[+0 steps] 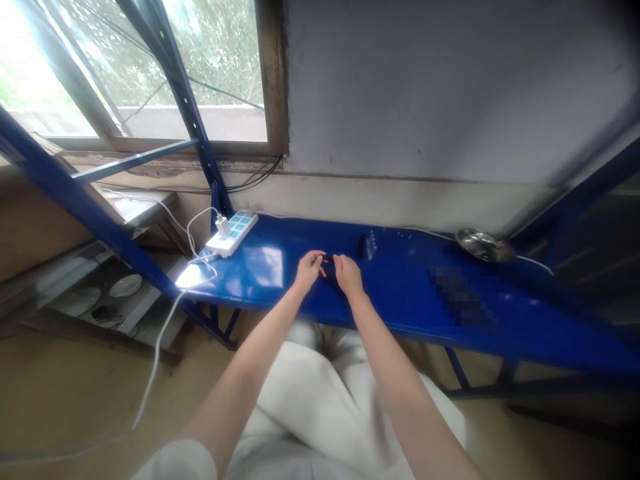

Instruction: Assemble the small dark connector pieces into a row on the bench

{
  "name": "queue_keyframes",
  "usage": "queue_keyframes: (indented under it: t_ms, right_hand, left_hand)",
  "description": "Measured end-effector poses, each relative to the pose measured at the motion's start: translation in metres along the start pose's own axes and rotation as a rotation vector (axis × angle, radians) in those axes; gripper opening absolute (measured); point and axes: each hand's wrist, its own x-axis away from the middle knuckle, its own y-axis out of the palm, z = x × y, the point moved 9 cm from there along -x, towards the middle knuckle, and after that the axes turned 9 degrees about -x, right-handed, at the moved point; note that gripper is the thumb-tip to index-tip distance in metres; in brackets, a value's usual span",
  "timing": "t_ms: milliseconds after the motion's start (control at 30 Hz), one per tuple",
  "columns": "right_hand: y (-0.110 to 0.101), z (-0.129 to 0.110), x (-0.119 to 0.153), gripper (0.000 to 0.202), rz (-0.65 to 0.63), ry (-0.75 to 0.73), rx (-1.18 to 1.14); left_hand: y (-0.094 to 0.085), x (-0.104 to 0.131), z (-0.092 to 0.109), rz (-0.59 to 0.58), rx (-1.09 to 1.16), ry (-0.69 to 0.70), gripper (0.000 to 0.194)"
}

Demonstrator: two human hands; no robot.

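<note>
Both hands meet over the front half of a blue table (300, 301). A small dark object (328, 258) spans the gap between their fingertips. My left hand (311, 269) pinches its left end, and my right hand (349, 273) pinches its right end. What the object is cannot be made out at this size. Just behind and right of my right hand lie a small black piece (361, 246) and a clear, ridged plastic piece (371, 245), side by side on the table.
A white power strip (233, 233) with a plugged-in charger sits at the table's left end, its cable hanging over the edge. At the back right is a shiny metal dish (485, 246). A blurred dark item (463, 298) lies right of my hands. Blue posts stand at both sides.
</note>
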Motion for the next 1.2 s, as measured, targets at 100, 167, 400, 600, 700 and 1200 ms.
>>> queue_keyframes:
  t_ms: [100,167,400,600,700,1200]
  right_hand:
    - [-0.002,-0.001,0.001,0.045,0.020,-0.004,0.003]
    - [-0.002,-0.003,0.002,0.046,0.023,-0.009,0.006]
    - [-0.003,-0.003,0.002,0.047,0.036,-0.013,0.017]
    - [-0.004,-0.002,0.002,0.050,0.049,0.001,0.014]
    - [-0.004,-0.001,0.003,0.051,0.050,0.014,0.009]
    - [-0.024,0.006,0.007,0.052,0.159,0.174,-0.197]
  left_hand:
    - [0.000,0.001,-0.001,0.008,0.007,-0.023,0.015]
    - [0.000,0.001,-0.002,0.011,0.017,-0.025,0.014]
    - [-0.001,0.000,-0.006,0.018,0.041,-0.040,0.013]
    - [-0.001,0.000,-0.007,0.014,0.045,-0.049,0.013]
    - [-0.002,0.000,-0.007,0.017,0.048,-0.049,0.014]
    - [-0.011,-0.002,-0.011,0.107,0.115,-0.047,0.012]
